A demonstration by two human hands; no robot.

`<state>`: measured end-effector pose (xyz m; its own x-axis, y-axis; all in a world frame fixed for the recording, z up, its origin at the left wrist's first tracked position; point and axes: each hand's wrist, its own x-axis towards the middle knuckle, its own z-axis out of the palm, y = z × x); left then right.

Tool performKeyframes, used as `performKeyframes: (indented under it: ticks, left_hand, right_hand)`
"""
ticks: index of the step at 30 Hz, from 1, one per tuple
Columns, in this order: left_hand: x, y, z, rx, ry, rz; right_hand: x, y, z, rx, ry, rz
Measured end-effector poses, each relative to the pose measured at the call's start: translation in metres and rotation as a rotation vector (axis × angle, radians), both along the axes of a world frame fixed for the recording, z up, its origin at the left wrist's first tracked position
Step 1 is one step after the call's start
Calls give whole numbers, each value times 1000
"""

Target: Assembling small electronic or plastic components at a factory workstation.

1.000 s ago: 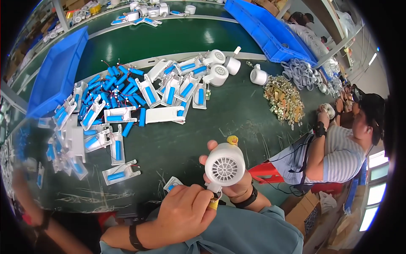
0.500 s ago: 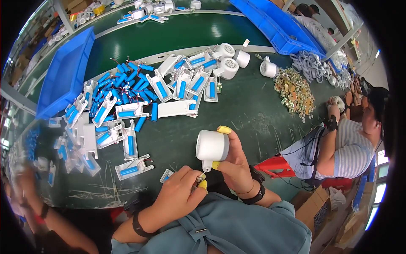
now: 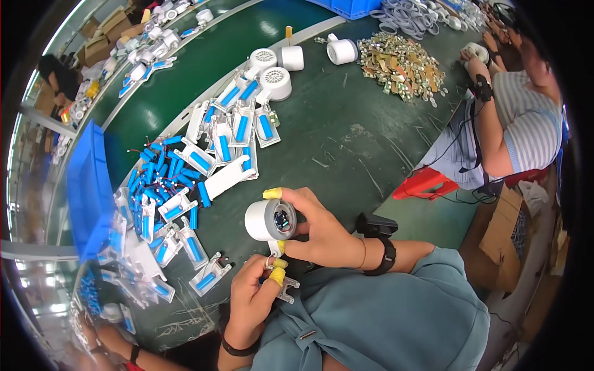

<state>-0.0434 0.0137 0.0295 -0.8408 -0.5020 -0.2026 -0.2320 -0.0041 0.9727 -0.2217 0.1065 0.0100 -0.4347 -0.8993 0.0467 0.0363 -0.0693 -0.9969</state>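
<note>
Your right hand [image 3: 322, 232] is wrapped around a short white plastic cylinder [image 3: 267, 219], a round housing with a grey inner ring and small dark parts showing in its open end. It sits above the near edge of the green table [image 3: 346, 142], held with thumb and forefinger capped in yellow rubber finger covers. Your left hand [image 3: 250, 303], just below it, pinches a small flat white plastic piece [image 3: 286, 289] between fingertips that wear the same yellow covers. To the left lies a loose heap of white trays holding smooth blue cylinders [image 3: 185, 185]. Farther off stand more round white housings [image 3: 275, 82] with grilled faces, and a pile of small brass-coloured metal parts [image 3: 402, 62] at far right.
</note>
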Motion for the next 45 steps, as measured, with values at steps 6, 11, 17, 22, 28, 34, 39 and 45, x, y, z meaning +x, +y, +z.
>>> performKeyframes:
  ticks: [6, 11, 17, 22, 28, 34, 39, 45]
  left_hand:
    - [1, -2, 3, 3, -2, -24]
    - [2, -2, 3, 4, 20, -18]
    - [4, -4, -1, -25, 2, -32]
    - [4, -4, 0, -22, -5, -29]
    - [4, -3, 0, -6, -8, -15]
    - [2, -3, 1, 7, -26, -34]
    - [3, -4, 1, -18, -38, -48]
    - [14, -12, 13, 67, 57, 39]
  right_hand:
    - [2, -1, -5, -9, 31, 3]
    - [2, -3, -4, -3, 23, 23]
    - [1, -2, -3, -9, 15, 15]
    - [0, -3, -2, -3, 9, 40]
    - [0, -3, -3, 2, 4, 41]
    - [-1, -2, -4, 15, 36, 38]
    - [0, -3, -3, 1, 33, 26]
    - [1, -3, -2, -66, -45, 121]
